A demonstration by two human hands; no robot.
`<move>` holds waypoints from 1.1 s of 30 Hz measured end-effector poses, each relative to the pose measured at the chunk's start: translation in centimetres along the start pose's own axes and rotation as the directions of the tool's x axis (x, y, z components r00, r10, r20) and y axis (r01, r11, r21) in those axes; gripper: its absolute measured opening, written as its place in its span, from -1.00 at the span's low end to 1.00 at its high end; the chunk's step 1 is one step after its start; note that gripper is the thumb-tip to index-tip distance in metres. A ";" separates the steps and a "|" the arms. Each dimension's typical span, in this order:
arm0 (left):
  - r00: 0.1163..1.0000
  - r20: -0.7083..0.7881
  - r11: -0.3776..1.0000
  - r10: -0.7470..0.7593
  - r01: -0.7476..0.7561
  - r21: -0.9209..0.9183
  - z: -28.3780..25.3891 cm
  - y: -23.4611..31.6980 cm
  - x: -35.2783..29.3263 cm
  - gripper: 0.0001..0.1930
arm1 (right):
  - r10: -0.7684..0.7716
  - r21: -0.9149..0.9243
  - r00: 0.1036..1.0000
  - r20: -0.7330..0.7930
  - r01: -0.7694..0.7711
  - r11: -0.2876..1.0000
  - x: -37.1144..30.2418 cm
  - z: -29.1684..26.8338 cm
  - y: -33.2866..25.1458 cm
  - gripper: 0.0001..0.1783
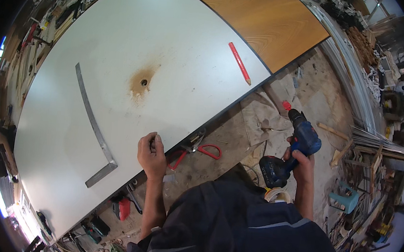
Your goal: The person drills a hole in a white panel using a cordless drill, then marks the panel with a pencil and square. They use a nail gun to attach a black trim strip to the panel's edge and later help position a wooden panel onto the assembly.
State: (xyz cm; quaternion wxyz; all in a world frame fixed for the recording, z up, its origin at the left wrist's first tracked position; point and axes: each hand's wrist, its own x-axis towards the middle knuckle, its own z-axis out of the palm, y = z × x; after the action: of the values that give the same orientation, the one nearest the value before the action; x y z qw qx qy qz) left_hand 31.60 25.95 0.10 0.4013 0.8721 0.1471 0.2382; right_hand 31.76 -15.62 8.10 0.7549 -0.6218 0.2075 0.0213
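Note:
My right hand (302,166) is wrapped round the handle of a blue and black cordless drill (305,139), held off the board's near right edge. A red piece (287,105) sits at the drill's front end. My left hand (152,154) is closed with curled fingers at the near edge of a white board (185,47); whatever it may hold is hidden. Brown dust (137,90) surrounds a small round hole (144,82) in the board. A metal carpenter's square (94,124) lies left of the hole. Near the right edge rests a red carpenter's pencil (239,63).
A wood-coloured panel (269,21) adjoins the white board at the far right. Below the near edge are red-handled snips (195,149) and a red and black tool (121,207). A teal stool (344,198) and long metal strips (388,142) stand at right.

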 end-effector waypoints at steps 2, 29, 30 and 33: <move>1.000 0.001 1.000 -0.022 0.022 0.009 0.1 -0.1 0.0 -0.89 | 0.053 -0.142 0.993 0.103 -0.038 0.989 0.3 -0.8 0.5 -0.33; 0.998 -0.018 0.998 -0.065 0.066 0.024 0.5 -0.2 0.1 -0.87 | 0.117 -0.770 0.772 0.624 0.583 0.259 6.8 10.7 15.2 -0.19; 0.996 -0.006 0.996 -0.084 0.084 0.028 0.5 0.0 0.2 -0.87 | 0.137 -0.771 0.769 0.625 0.579 0.266 7.2 11.7 14.7 -0.20; 0.999 -0.010 0.998 -0.043 0.043 0.052 0.7 -0.1 0.4 -0.89 | 0.036 -0.689 0.699 0.714 0.693 0.214 8.3 12.9 13.1 -0.37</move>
State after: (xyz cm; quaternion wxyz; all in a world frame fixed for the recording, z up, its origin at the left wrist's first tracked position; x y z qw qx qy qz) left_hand 32.26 25.79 -0.28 0.3828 0.8778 0.1738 0.2296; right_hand 39.22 -2.36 -5.08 0.2458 -0.9251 -0.2433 0.1569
